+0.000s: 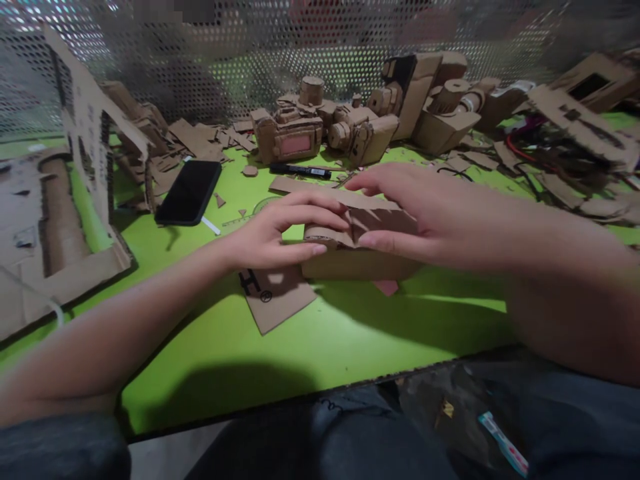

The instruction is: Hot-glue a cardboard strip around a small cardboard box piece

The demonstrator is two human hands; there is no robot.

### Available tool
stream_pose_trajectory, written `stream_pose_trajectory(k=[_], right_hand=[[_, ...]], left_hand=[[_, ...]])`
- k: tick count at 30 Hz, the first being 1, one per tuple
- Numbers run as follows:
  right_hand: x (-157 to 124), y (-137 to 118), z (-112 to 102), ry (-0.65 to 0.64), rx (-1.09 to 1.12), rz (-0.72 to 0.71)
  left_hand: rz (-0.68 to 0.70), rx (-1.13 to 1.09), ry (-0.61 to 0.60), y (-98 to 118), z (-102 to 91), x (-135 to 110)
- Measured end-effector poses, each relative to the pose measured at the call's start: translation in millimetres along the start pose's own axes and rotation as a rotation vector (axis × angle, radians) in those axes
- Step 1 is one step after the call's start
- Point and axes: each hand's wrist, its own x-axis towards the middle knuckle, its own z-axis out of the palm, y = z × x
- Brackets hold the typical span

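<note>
On the green table in front of me lies a small cardboard box (350,264) with a folded, creased top. My left hand (285,230) rests on its left end, fingers on the top and thumb at the near edge. From the right, my right hand (405,207) curves over the box, with its thumb on the near top edge and its fingers at the far side. Both hands are gripping it lightly. Behind the box a cardboard strip (286,186) sticks out. A flat cardboard piece (277,307) printed with an H lies partly under the left side.
A black phone (190,192) lies to the left, near a tall cut cardboard sheet (85,120). Behind the hands are a black marker (300,171) and several cardboard camera models (287,137). Cardboard scraps (555,190) and wires crowd the right. A perforated metal screen (235,73) stands behind.
</note>
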Motion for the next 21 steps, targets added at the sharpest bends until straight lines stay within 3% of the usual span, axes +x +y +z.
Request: stream_pose_trajectory(k=[9, 17, 21], right_hand=[[5.9, -1.8, 15.1, -0.207, 0.016, 0.101], [6.8, -0.9, 14.9, -0.222, -0.009, 0.109], [8.2, -3.2, 17.9, -0.099, -0.03, 0.018]], left_hand=[[0.012, 0.006, 0.041, 1.8, 3.6, -0.2], [0.009, 0.035, 0.082, 3.2, 7.0, 0.5], [0.012, 0.04, 0.043, 1.9, 2.7, -0.6]])
